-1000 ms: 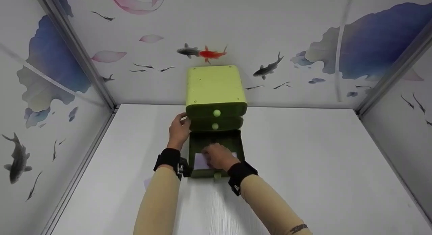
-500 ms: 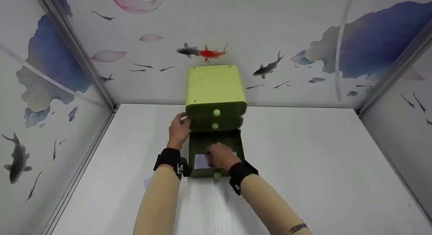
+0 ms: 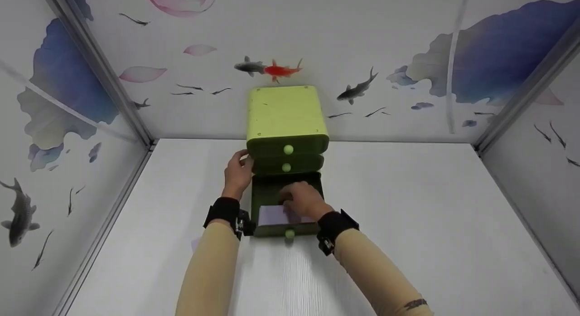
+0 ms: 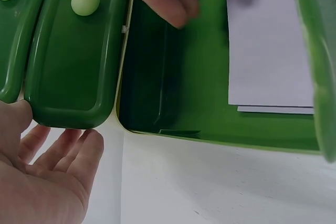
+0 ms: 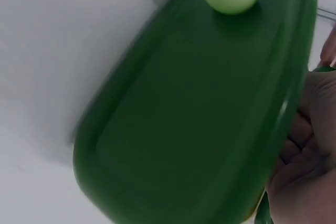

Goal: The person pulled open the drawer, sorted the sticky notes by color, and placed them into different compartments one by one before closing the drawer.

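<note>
A green drawer cabinet (image 3: 286, 111) stands against the back wall, its bottom drawer (image 3: 267, 231) pulled out. Lilac sheets of paper (image 4: 270, 56) lie stacked in the front part of that drawer. My left hand (image 3: 238, 174) rests against the cabinet's left side; in the left wrist view its thumb and fingertips touch the edges of the closed middle drawer (image 4: 73, 66). Over the open drawer is my right hand (image 3: 302, 199), fingers pointing down and apparently holding nothing. In the right wrist view the drawer's front hides its fingertips.
Another lilac paper (image 3: 195, 244) lies on the white table (image 3: 408, 225), partly covered by the left forearm. Round light-green knobs (image 3: 289, 234) stick out from the drawer fronts. Printed panels (image 3: 190, 30) enclose the table at the back and both sides.
My right hand has shifted right and up from the papers, uncovering more of them. The left hand stays against the cabinet. The head view has shifted slightly.
</note>
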A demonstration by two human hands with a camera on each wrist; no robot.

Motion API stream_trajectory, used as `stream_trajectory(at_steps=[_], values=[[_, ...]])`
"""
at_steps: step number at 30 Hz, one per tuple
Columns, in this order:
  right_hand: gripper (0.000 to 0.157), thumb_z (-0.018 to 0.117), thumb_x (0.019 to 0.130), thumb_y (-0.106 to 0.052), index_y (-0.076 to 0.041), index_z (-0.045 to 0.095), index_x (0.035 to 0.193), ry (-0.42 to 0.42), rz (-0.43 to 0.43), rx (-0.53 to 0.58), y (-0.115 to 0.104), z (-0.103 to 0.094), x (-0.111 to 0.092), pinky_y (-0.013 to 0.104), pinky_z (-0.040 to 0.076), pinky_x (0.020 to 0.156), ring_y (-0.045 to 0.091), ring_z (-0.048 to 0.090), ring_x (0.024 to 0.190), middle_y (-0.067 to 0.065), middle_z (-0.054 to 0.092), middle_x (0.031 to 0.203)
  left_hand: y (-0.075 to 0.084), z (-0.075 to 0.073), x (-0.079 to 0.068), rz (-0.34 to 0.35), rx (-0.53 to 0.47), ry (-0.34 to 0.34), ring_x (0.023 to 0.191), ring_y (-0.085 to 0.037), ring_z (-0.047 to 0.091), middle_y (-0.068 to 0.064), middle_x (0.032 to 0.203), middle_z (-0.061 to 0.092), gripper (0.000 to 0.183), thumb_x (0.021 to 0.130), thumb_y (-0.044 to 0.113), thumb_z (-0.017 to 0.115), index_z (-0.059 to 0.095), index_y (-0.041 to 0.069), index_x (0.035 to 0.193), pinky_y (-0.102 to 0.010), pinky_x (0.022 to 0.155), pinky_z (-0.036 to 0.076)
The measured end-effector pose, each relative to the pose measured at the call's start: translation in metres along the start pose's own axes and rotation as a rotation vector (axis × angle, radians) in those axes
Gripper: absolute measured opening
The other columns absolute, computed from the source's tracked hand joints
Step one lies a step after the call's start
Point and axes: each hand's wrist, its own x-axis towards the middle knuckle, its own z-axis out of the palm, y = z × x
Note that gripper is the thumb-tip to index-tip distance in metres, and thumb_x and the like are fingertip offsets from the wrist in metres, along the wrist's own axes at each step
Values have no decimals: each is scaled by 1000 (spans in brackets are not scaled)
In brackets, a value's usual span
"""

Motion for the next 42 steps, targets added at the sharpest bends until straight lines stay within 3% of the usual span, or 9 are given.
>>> stream_trajectory(at_steps=[9,17,23,28,38,42], values=[[22,62,95,-13,-7,73,113,97,-18,146,23,-36,-10,41,54,89,23,67,102,8,72,110,-2,0,4,20,21,0,126,-28,55,-16,136,58,45,105,34,41,44,12,144,-43,102,45],[20,60,97,-13,-6,73,110,121,22,179,50,-63,-19,41,54,87,25,67,100,11,73,108,-7,-8,0,2,25,-31,130,-28,51,-15,139,54,46,105,35,40,43,13,146,-45,105,43],[25,54,99,-16,-4,73,109,176,131,177,64,-77,-25,41,54,82,24,69,93,13,74,100,-17,-20,-5,-6,76,-44,125,-28,55,-15,136,57,42,105,29,44,48,10,142,-44,101,46],[32,47,102,-20,-2,72,109,229,235,233,72,-82,-27,40,53,82,26,68,94,15,74,102,-29,-32,-11,37,211,-66,112,-29,62,-17,122,65,35,102,22,49,59,4,131,-42,93,50],[44,34,107,-27,2,66,114,252,256,342,73,-78,-17,46,48,97,34,63,112,22,66,119,-58,-66,-31,115,564,-222,101,-30,66,-17,110,70,24,96,13,60,69,1,114,-45,87,53],[45,31,107,-29,2,63,110,243,271,382,72,-75,-11,47,47,99,34,60,117,23,63,122,-69,-76,-42,97,721,-255,98,-29,65,-15,106,70,23,92,13,66,71,2,111,-46,87,51]])
